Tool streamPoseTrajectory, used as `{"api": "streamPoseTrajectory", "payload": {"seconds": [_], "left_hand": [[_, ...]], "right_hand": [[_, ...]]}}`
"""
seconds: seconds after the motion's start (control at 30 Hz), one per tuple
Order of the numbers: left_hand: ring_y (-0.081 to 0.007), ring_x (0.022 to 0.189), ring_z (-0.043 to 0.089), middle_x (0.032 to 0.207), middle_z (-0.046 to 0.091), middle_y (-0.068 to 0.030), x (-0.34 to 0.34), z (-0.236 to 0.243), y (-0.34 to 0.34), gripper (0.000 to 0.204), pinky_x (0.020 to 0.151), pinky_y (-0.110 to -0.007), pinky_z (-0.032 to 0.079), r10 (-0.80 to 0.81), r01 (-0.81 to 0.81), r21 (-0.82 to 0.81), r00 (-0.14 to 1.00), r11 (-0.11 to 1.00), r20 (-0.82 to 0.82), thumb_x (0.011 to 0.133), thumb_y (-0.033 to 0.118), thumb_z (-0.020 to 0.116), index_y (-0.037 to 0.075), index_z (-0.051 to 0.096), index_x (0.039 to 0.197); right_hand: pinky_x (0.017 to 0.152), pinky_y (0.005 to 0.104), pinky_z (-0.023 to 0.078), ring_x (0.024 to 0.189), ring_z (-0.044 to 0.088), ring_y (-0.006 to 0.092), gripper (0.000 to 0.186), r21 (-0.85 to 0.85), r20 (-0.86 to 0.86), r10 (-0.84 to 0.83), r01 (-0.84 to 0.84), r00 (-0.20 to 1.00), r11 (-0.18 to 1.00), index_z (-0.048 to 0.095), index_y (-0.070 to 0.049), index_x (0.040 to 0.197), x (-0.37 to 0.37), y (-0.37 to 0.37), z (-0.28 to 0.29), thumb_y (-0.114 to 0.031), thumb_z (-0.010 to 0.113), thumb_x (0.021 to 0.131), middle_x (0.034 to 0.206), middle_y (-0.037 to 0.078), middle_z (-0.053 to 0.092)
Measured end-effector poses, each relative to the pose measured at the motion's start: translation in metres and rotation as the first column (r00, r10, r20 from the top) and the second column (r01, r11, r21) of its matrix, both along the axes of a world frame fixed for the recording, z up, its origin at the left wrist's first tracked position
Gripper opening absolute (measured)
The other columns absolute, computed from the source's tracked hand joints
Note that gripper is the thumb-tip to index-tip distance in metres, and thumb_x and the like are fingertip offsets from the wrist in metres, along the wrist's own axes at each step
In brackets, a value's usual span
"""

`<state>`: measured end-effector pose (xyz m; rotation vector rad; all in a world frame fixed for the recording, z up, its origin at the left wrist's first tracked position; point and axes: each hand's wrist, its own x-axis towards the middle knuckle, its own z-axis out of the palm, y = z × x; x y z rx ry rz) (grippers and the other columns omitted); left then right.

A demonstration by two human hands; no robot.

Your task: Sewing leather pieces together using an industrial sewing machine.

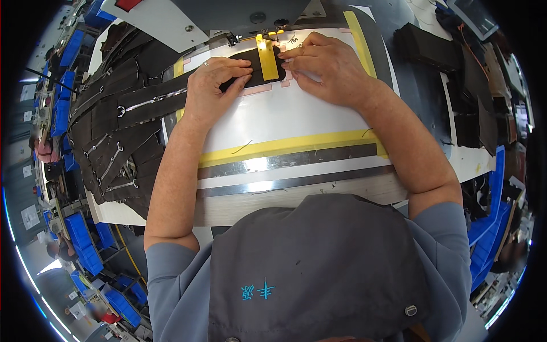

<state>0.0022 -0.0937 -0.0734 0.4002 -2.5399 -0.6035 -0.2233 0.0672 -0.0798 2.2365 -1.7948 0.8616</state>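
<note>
A black fabric piece [245, 57] lies on the white sheet beneath a narrow yellow plate [268, 58] of the sewing machine [245, 14]. My left hand [213, 85] has its fingers and thumb closed on the piece, left of the plate. At its right end my right hand [330, 68] presses bent fingertips against the edge; whether cloth is pinched between them is hard to see. A black strip with a silver zipper [154, 102] runs leftward from under my left hand.
Many black zippered pieces [114, 151] are heaped on the left. Yellow tape [290, 141] borders the white sheet [285, 117]. Stacked black pieces [427, 48] stand at the right. Blue bins [85, 242] and blurred people appear farther off. Loose threads lie near the front edge.
</note>
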Motion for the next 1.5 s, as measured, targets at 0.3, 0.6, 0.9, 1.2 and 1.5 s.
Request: {"api": "streamPoseTrajectory", "payload": {"seconds": [0.3,0.6,0.9,1.2,1.5], "left_hand": [[-0.0203,0.105,0.072,0.109,0.078,-0.0062,0.0,-0.001,-0.002,0.016,0.095,-0.033,0.056,-0.01,0.01,0.001,1.0,1.0,-0.006,0.082,0.001,0.079,0.006,0.08,0.097],[-0.0214,0.107,0.072,0.114,0.077,-0.0071,0.005,0.004,-0.002,0.019,0.096,-0.033,0.056,-0.01,0.011,-0.021,0.999,1.0,0.033,0.083,0.002,0.079,0.006,0.079,0.102],[-0.024,0.123,0.063,0.131,0.07,-0.003,0.085,0.038,-0.048,0.038,0.114,-0.048,0.036,0.369,-0.262,-0.467,0.916,0.845,0.154,0.085,0.031,0.081,0.014,0.075,0.119],[-0.0259,0.13,0.057,0.137,0.062,-0.0058,0.143,0.054,-0.088,0.062,0.112,-0.052,0.036,0.489,-0.255,-0.53,0.792,0.809,0.365,0.08,0.044,0.082,0.017,0.067,0.134],[-0.0295,0.082,0.07,0.082,0.069,-0.0114,0.131,0.122,-0.09,0.053,0.074,-0.037,0.052,0.429,-0.352,-0.247,0.692,0.903,0.581,0.068,0.023,0.092,0.007,0.069,0.114]], "right_hand": [[0.079,0.0347,0.056,0.093,0.063,0.0167,0.021,-0.036,0.017,0.004,-0.003,1.0,0.999,0.08,-0.012,0.104,-0.001,0.0,-0.005,-0.018,0.075,0.084,0.098,-0.003,0.077],[0.08,0.0344,0.054,0.093,0.062,0.0197,0.016,-0.104,0.113,0.02,-0.009,0.993,0.995,0.076,-0.008,0.1,-0.012,0.001,-0.014,-0.01,0.076,0.084,0.103,0.0,0.075],[0.092,0.0377,0.053,0.108,0.064,0.0226,0.019,-0.101,0.044,0.044,-0.039,0.998,0.994,0.074,-0.009,0.105,-0.011,0.001,-0.009,-0.007,0.073,0.086,0.113,0.002,0.07],[0.091,0.0361,0.055,0.105,0.067,0.0231,0.012,-0.046,0.123,0.016,-0.011,0.992,0.999,0.075,-0.006,0.099,-0.01,0.002,-0.01,-0.008,0.073,0.087,0.112,0.004,0.071],[0.081,0.0303,0.057,0.097,0.07,0.0223,0.009,0.007,0.321,-0.03,0.029,0.947,1.0,0.074,-0.003,0.1,-0.018,0.003,-0.012,-0.009,0.072,0.092,0.109,0.009,0.072]]}}
